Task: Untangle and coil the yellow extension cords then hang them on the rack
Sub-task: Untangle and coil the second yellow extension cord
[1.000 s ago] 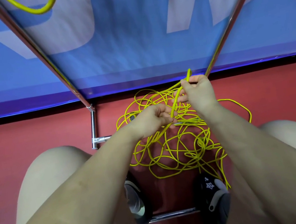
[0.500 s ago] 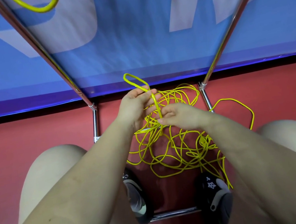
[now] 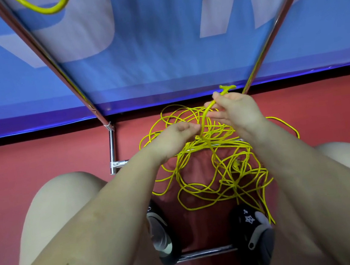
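Note:
A tangled heap of yellow cord (image 3: 217, 171) lies on the red floor between my knees. My right hand (image 3: 237, 110) pinches a strand of it and holds it raised, with a short knotted end (image 3: 227, 88) sticking up past my fingers. That strand runs down to my left hand (image 3: 176, 140), whose curled fingers grip the cord lower, just above the heap. Another yellow cord loop (image 3: 48, 7) hangs at the top left by the metal rack's pole (image 3: 48, 57).
The rack's chrome poles slant up on both sides, the right pole (image 3: 272, 30) rising behind my right hand, and base bars (image 3: 112, 149) lie on the floor. A blue banner (image 3: 159, 56) stands behind. My shoes (image 3: 252, 226) flank a low crossbar (image 3: 205, 253).
My right hand rose and moved right, pulling a strand up. My left hand dropped from the raised loop to a lower spot on the cord.

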Available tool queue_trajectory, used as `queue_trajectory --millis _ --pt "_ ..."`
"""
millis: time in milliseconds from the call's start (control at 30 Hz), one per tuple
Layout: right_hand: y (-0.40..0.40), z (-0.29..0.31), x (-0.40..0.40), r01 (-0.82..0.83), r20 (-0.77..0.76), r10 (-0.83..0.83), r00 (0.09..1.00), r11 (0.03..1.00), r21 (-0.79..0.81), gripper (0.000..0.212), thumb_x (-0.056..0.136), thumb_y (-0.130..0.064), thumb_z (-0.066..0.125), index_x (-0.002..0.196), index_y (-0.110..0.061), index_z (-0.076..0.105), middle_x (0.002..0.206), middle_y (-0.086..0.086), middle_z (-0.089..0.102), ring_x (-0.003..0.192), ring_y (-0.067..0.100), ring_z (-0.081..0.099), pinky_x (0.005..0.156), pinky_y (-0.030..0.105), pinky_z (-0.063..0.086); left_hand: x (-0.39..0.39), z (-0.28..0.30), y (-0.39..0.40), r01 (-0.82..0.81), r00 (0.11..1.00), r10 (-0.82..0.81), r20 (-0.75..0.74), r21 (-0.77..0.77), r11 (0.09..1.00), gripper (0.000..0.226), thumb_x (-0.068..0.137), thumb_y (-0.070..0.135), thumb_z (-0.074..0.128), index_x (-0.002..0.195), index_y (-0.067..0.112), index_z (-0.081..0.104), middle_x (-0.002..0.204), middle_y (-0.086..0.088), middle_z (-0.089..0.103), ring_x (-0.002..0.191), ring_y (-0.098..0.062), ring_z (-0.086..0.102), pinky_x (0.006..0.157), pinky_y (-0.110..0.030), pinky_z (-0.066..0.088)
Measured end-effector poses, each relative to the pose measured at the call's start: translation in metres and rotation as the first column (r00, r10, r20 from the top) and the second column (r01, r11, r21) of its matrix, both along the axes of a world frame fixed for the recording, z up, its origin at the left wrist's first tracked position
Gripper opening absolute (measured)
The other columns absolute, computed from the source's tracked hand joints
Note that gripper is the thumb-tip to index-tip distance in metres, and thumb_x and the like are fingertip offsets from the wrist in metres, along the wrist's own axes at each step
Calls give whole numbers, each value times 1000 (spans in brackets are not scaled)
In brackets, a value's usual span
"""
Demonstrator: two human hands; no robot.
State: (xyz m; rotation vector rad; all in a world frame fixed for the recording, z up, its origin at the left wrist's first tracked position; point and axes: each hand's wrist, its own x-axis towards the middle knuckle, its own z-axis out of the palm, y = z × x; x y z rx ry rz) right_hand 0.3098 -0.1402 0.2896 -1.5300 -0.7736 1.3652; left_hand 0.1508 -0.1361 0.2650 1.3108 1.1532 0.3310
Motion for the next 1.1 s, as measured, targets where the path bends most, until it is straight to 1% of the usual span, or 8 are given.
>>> queue_trajectory --millis 267,367,467,633,700,800,900,1100 --pt "2 2 -2 -37 -163 34 986 999 -21 20 97 -31 46 110 -16 51 100 3 66 82 11 68 72 23 52 1 -2 2 -41 999 42 -1 264 964 18 91 4 58 84 18 48 75 -3 55 66 -8 56 70 -25 47" --pt "0 -1 -5 -247 125 255 959 966 -78 19 95 -29 51 112 -22 53 106 5 65 87 12 64 75 22 48 -1 -2 7 -221 975 212 66 211 952 15 93 7 55 84 17 49 71 -2 54 51 0 55 64 -22 46" --pt "-8 -17 -7 -479 501 521 691 849 -222 26 89 -27 61 111 -13 62 103 9 66 92 21 63 84 34 50 -4 4 14 -399 907 382 177 72 914 13 96 9 51 85 14 48 70 -1 55 47 -2 58 56 -19 49" --pt "-10 -23 -6 -579 686 550 477 784 -225 12 85 -19 66 79 -21 56 85 4 59 75 16 52 77 32 46 -10 18 21 -550 791 539 288 -48 833 20 98 17 50 78 12 51 67 -4 54 48 -5 59 59 -21 54" --pt "-8 -22 -6 -564 702 500 507 808 -168 7 85 -18 67 88 -13 63 80 2 62 71 14 56 73 31 47 -12 22 23 -572 753 563 339 -83 816 21 99 19 48 80 13 53 69 -2 58 50 -5 61 61 -20 53" --pt "-9 -15 -11 -506 485 463 742 861 -47 7 86 -10 65 89 -4 64 71 0 64 57 2 60 67 26 51 -15 24 25 -577 720 579 381 -135 806 19 100 22 44 89 16 57 80 1 65 58 -4 64 67 -21 52" --pt "-5 -8 -12 -288 189 279 942 957 26 11 90 -9 59 79 -13 59 75 3 65 52 1 62 61 18 53 -12 18 20 -435 851 448 274 -110 894 20 101 21 42 95 15 60 87 2 65 66 -5 62 68 -20 48" --pt "-1 -1 -1 -13 -91 9 996 999 -43 13 91 -22 58 81 -13 57 83 0 67 69 10 66 56 15 52 -5 -11 -1 83 996 -80 -42 79 993 11 94 23 57 98 15 62 84 6 62 71 1 54 72 -18 42"
